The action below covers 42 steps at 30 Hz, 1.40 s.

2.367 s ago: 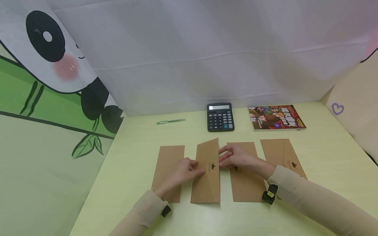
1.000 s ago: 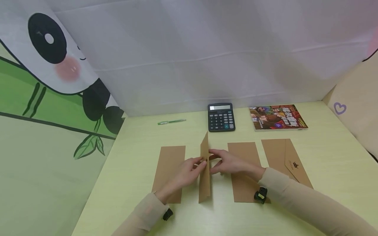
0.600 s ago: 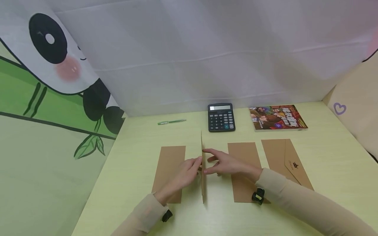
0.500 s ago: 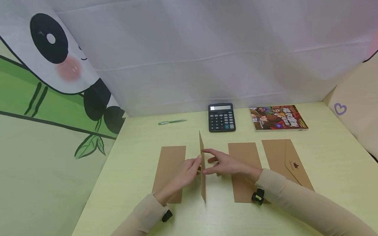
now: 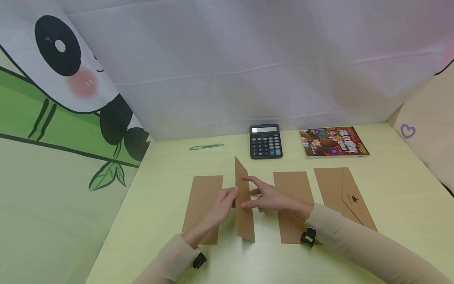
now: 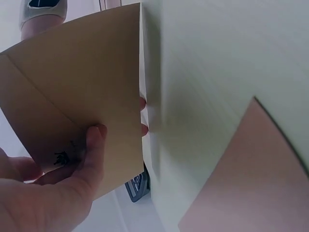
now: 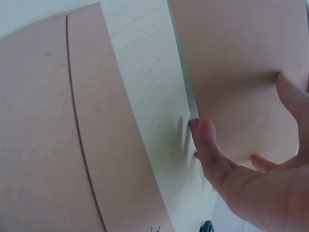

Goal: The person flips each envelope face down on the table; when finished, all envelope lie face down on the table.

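Observation:
A brown paper envelope (image 5: 243, 225) stands on its long edge between my hands, its plain face turned right. My left hand (image 5: 214, 211) grips it from the left; the left wrist view shows the thumb and fingers at the flap side, near a printed crown. My right hand (image 5: 274, 197) rests its thumb and index finger on the plain face. In the right wrist view other fingers (image 7: 205, 133) curl at the lower edge. A plain-side-up envelope (image 5: 205, 189) lies to the left. Two more lie right: one plain-side-up envelope (image 5: 292, 183), one flap-side-up envelope (image 5: 331, 185).
Along the back of the pale table (image 5: 159, 173) lie a green pen (image 5: 206, 146), a black calculator (image 5: 265, 141) and a colourful book (image 5: 334, 142). White cloth (image 5: 266, 79) hangs behind. A printed panel (image 5: 71, 138) stands at the left.
The middle envelope has turned from leaning with its crown face visible, through edge-on, to showing its plain face. My right hand has moved slightly left with it.

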Motion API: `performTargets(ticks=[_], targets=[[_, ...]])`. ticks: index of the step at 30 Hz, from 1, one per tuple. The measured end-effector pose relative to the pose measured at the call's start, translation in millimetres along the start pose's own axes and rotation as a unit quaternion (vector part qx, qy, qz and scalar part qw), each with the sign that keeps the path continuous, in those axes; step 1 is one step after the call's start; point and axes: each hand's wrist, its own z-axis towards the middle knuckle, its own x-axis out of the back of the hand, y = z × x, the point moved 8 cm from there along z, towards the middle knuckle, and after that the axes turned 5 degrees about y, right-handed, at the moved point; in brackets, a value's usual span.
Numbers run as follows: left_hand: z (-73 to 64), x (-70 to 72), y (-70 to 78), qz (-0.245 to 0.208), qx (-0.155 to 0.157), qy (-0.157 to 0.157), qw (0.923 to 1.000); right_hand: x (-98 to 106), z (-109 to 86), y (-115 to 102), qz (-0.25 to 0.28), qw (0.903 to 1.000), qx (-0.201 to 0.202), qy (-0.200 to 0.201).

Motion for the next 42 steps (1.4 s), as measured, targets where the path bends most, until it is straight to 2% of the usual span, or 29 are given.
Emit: performTargets(ticks=[10,15,22,25,30,35,42], targets=[[-0.4,11.8,-3.8,-0.086,0.007,0.035,0.9957,5.2,-1.4,2.8,-0.015,0.9995,-0.013,0.023],[-2.3,18.3,-6.9,-0.108,0.028,0.06,0.9919,8.1,-3.0,4.1,-0.037,0.9986,-0.023,0.031],[-3.8,27.9,-12.6,-0.096,0.038,0.105,0.9892,12.5,-3.0,6.6,-0.075,0.9958,-0.029,0.045],[-4.9,31.3,-7.8,-0.088,0.034,0.112,0.9892,15.4,-2.7,9.3,-0.087,0.9941,-0.034,0.055],[-4.5,32.2,-8.9,-0.067,0.034,0.106,0.9915,20.3,-2.9,12.0,-0.119,0.9896,-0.045,0.067],[-0.5,30.5,-27.1,-0.055,0.049,0.1,0.9922,24.3,-3.8,12.4,-0.146,0.9852,-0.054,0.072],[0.6,26.2,-38.8,0.031,0.064,0.074,0.9947,25.5,-3.7,10.8,-0.184,0.9794,-0.046,0.071]])
